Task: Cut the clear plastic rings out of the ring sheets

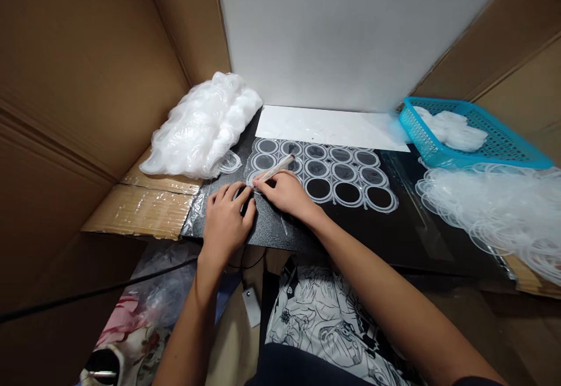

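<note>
A clear plastic sheet of round rings and discs (337, 176) lies on a black board (394, 234). My right hand (287, 193) is closed on a slim pen-like tool (275, 169), its tip at the sheet's near left corner. My left hand (227, 219) rests beside it on the board, fingers bent and pressing down at that same corner; I cannot tell whether it holds anything.
A heap of clear plastic scraps (204, 126) lies at the left. A white sheet (328, 127) lies behind the ring sheet. A blue basket (473, 134) with white pieces stands at the right, above a pile of thin loose rings (495, 210). Cardboard walls (87, 99) enclose both sides.
</note>
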